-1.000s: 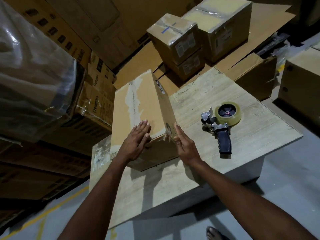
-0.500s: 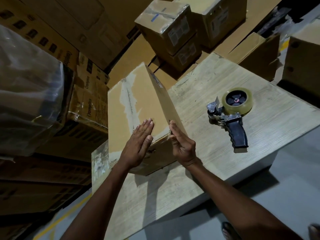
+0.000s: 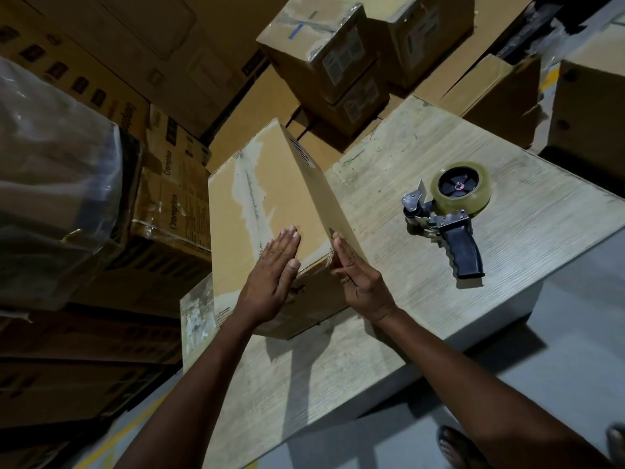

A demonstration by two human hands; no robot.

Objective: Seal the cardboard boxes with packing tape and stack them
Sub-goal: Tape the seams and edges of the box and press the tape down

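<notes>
A brown cardboard box (image 3: 267, 198) with a torn white strip along its top stands on the wooden table (image 3: 406, 299). My left hand (image 3: 270, 282) lies flat on the near end of the box top, fingers straight. Against the box's right side, at the near corner, my right hand (image 3: 358, 279) presses with straight fingers. A tape dispenser (image 3: 449, 211) with a clear roll and black handle lies on the table to the right of the box, untouched.
Two stacked taped boxes (image 3: 324, 62) and a larger box (image 3: 426, 38) stand behind the table. An open carton (image 3: 500, 96) and another box (image 3: 588, 120) are at the right. Plastic-wrapped goods (image 3: 50, 181) and printed cartons (image 3: 169, 204) crowd the left. My sandalled foot (image 3: 456, 448) is on the grey floor.
Both hands have shifted slightly along the box's near corner and stay flat against it. The view has moved closer; box and dispenser keep their places.
</notes>
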